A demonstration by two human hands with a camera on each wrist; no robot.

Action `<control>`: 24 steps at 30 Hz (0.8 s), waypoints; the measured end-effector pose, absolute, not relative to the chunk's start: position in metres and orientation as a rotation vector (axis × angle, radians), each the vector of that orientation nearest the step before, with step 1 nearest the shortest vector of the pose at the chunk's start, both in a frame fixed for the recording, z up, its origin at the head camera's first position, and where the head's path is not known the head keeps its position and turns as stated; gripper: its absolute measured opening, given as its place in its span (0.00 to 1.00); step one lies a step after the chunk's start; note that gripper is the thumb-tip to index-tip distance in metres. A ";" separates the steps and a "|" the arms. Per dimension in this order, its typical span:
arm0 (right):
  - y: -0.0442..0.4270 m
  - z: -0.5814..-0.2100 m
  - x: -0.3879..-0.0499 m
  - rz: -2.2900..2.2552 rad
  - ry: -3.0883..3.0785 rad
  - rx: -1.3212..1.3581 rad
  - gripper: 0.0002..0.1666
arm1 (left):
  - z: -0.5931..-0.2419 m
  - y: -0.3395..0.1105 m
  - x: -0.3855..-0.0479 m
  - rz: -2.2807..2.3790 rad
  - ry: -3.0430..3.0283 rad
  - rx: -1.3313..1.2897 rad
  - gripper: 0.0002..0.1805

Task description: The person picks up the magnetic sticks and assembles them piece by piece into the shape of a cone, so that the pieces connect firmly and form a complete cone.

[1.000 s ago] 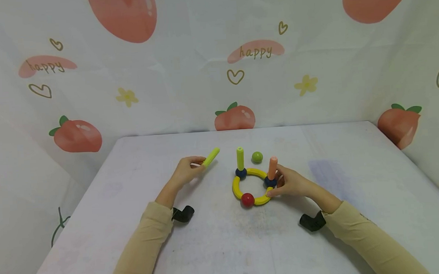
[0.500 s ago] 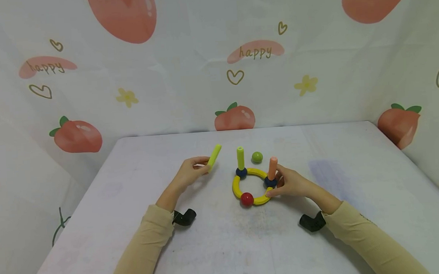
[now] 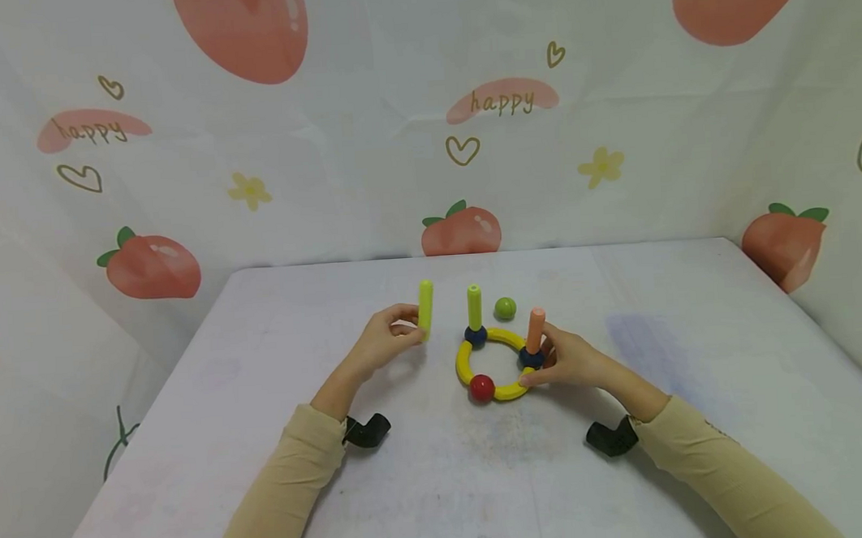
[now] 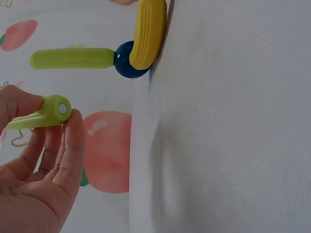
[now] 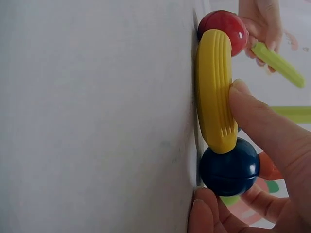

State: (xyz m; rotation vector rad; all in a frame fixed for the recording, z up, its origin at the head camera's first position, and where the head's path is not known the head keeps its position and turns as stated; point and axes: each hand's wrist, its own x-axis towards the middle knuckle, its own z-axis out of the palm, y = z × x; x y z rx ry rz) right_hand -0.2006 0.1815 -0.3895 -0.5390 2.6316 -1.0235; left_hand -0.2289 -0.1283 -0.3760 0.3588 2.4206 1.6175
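Observation:
My left hand (image 3: 387, 336) pinches a lime-green toy building rod (image 3: 425, 310) between thumb and fingers, nearly upright above the table. A silvery disc shows at its lower end (image 4: 62, 108) in the left wrist view. To its right lies a ring of curved yellow rods (image 3: 465, 366), joined by a red ball (image 3: 482, 388) and two dark blue balls (image 3: 475, 336). One blue ball carries an upright green rod (image 3: 474, 307), the other an orange rod (image 3: 536, 331). My right hand (image 3: 571, 359) holds the ring's right side, thumb on a yellow piece (image 5: 214, 92), fingers around the blue ball (image 5: 229, 167).
A loose green ball (image 3: 505, 308) rests behind the ring. Black angled pieces (image 3: 369, 431) stick out at both wrists. The white table (image 3: 443, 496) meets a printed cloth backdrop (image 3: 354, 192) at its far edge.
My left hand has moved right, toward the ring, and its green rod has swung from slanted to nearly upright. The ring has shifted slightly, its red ball a little to the left.

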 end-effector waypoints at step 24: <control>0.187 -0.386 -0.199 -0.990 2.598 -0.556 0.32 | -0.372 -0.102 -0.207 1.516 2.389 0.692 0.20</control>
